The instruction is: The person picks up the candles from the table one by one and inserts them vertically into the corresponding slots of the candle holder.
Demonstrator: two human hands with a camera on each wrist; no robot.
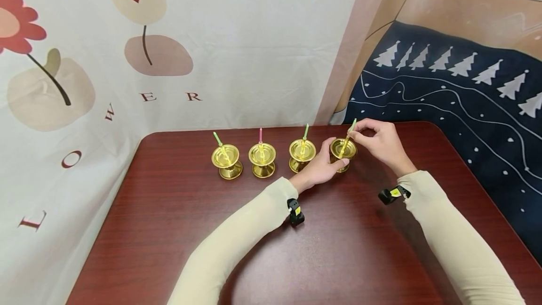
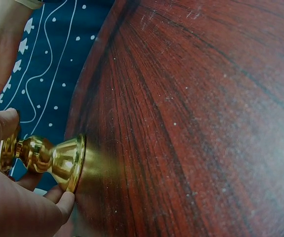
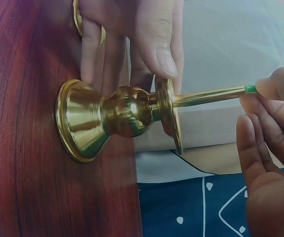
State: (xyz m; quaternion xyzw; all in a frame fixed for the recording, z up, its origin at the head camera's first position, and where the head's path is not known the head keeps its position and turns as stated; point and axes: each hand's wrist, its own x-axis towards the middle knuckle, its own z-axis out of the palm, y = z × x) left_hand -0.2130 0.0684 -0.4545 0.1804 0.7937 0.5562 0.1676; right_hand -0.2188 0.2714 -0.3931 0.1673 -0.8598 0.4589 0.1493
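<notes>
Left hand grips flared, polished brass holder; right hand pinches slim candle.

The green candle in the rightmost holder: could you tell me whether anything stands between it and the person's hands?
Nothing visible does. The right hand already pinches the green candle at its top, and the left hand grips the rightmost holder.

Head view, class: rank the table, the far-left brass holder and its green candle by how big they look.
1. Table
2. Far-left brass holder
3. Green candle
</notes>
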